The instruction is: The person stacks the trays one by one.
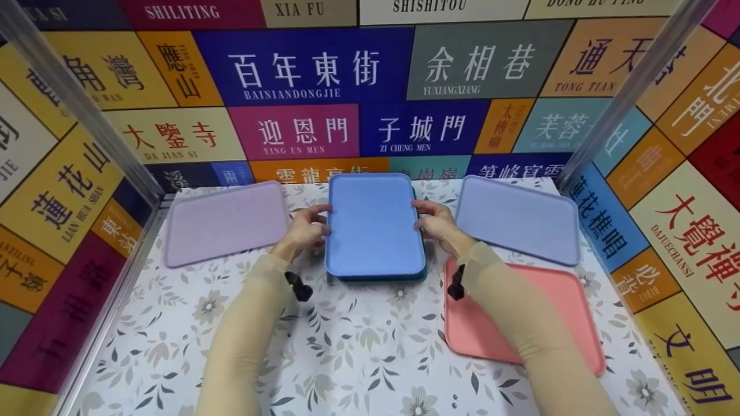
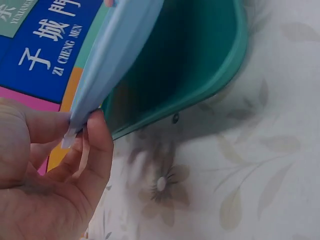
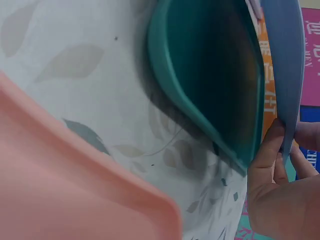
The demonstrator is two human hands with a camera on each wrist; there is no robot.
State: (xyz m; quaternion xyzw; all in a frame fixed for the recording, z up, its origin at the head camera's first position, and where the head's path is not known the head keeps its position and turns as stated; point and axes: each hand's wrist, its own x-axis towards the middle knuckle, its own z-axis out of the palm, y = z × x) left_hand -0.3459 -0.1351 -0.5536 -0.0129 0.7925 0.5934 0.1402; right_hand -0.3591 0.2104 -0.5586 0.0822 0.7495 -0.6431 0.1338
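A light blue tray [image 1: 374, 225] is held in both hands at the middle of the table. My left hand [image 1: 307, 229] pinches its left edge, thumb on one face and fingers on the other, as the left wrist view shows. On the opposite edge, my right hand [image 1: 439, 224] pinches the rim in the same way. Beneath lies a teal tray [image 2: 200, 55], mostly hidden by the blue one in the head view. Both wrist views show a gap between the two trays, so the blue tray is raised over the teal one.
A pale purple tray [image 1: 225, 222] lies at the left. At the right back is a periwinkle tray [image 1: 520, 216], and a coral pink tray [image 1: 555, 300] sits nearer, partly under the right forearm. Printed panels [image 1: 306, 63] wall the flower-patterned table [image 1: 358, 346] at the back and sides.
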